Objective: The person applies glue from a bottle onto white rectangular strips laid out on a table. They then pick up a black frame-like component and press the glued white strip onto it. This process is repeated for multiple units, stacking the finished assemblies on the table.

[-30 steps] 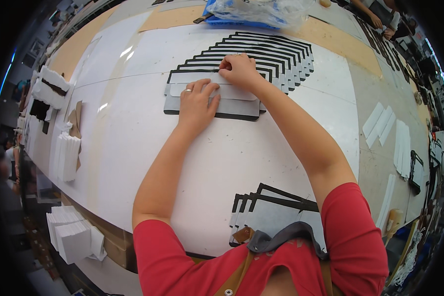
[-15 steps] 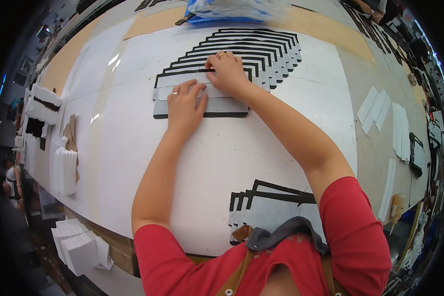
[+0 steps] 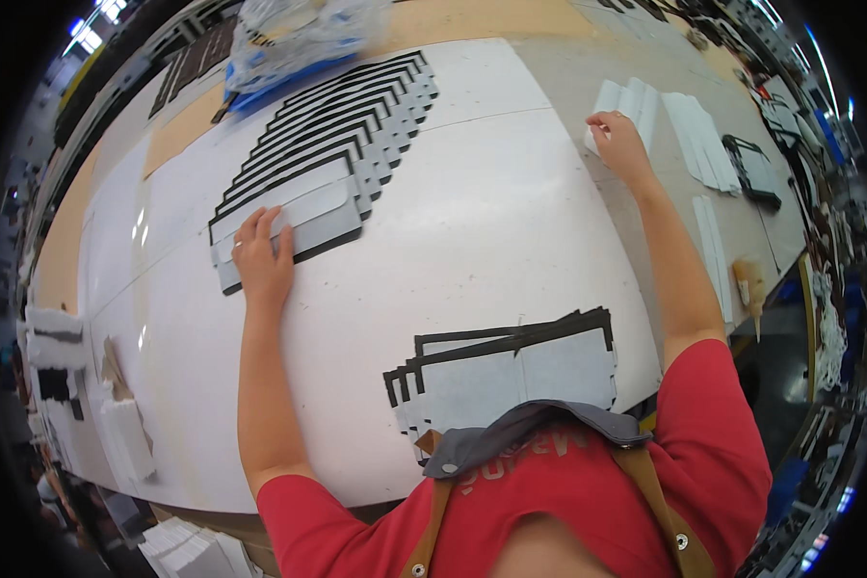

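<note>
Flat grey-white panels with black edging [image 3: 385, 120] lie overlapped in a slanting row on the white work board. My left hand [image 3: 263, 258] rests with fingers laid out on the nearest panel [image 3: 323, 229], which has a pale strip across its upper part. Out to the right, my right hand [image 3: 620, 146] is at the near end of some white strips [image 3: 636, 106]. Its thumb and fingers are pinched around the end of one strip, though the fingertips partly hide the grip.
More black-edged panels [image 3: 520, 371] overlap close to my body. A clear plastic bag [image 3: 303, 39] sits on a blue tray at the far side. Further right are more white strips [image 3: 696, 140], a black-framed piece [image 3: 756, 178] and a tan bottle [image 3: 749, 281]. White stacks [image 3: 125, 438] stand at left.
My right hand has left the nearest panel and moved right to the white strips. My left hand stays on the panel. The whole view has turned toward the right.
</note>
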Demonstrator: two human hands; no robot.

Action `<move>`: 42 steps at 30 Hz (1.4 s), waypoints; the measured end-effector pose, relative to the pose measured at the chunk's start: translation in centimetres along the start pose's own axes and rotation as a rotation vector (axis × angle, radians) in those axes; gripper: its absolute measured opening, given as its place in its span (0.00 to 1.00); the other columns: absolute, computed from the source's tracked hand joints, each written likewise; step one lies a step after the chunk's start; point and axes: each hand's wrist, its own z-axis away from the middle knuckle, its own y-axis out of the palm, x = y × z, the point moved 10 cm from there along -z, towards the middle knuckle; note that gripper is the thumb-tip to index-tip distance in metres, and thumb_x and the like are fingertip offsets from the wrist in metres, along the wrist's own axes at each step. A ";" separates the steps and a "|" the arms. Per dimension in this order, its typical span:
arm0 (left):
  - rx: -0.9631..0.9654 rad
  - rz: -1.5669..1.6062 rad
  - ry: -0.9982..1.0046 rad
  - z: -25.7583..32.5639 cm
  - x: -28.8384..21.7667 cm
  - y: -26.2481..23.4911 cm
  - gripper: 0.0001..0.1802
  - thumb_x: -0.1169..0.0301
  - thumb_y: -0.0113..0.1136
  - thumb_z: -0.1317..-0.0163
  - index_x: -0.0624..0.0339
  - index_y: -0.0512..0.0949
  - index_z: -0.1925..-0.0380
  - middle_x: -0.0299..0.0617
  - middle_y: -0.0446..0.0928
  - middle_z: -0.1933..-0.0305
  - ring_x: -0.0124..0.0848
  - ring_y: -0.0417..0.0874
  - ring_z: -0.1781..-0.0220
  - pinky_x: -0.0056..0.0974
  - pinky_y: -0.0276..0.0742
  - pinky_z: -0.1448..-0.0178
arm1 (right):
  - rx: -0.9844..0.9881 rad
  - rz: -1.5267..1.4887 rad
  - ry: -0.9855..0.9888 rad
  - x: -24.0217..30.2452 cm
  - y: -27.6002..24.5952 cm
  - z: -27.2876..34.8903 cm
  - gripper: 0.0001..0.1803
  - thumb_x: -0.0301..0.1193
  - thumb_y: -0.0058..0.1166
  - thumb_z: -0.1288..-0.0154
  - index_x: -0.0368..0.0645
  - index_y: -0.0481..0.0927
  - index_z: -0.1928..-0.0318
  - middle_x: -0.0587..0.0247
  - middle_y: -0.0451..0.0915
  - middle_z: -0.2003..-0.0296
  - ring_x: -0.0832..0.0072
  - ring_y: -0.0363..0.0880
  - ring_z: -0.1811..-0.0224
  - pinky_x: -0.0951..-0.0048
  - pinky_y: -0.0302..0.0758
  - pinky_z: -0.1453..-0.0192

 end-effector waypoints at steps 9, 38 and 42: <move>-0.077 -0.115 0.097 0.1 -0.4 -0.8 0.15 0.68 0.52 0.38 0.55 0.73 0.51 0.42 0.69 0.46 0.43 0.67 0.44 0.46 0.59 0.41 | 0.057 0.234 0.422 -14.4 -12.5 14.2 0.11 0.29 0.49 0.42 0.37 0.80 0.62 0.48 0.79 0.63 0.58 0.78 0.61 0.62 0.74 0.55; 0.710 1.145 -0.280 11.3 -27.1 2.7 0.26 0.71 0.53 0.37 0.61 0.62 0.39 0.46 0.68 0.43 0.29 0.71 0.47 0.35 0.66 0.41 | -0.220 -1.460 0.283 4.2 -14.6 14.5 0.04 0.26 0.49 0.36 0.38 0.71 0.64 0.63 0.77 0.69 0.75 0.81 0.76 0.82 0.76 0.74; 0.802 1.482 -0.701 14.4 -27.6 5.2 0.33 0.64 0.54 0.35 0.67 0.54 0.36 0.50 0.64 0.40 0.34 0.72 0.45 0.36 0.67 0.40 | -0.103 -1.791 0.455 8.0 -9.6 17.2 0.04 0.26 0.47 0.35 0.40 0.71 0.61 0.65 0.76 0.70 0.73 0.82 0.71 0.81 0.79 0.71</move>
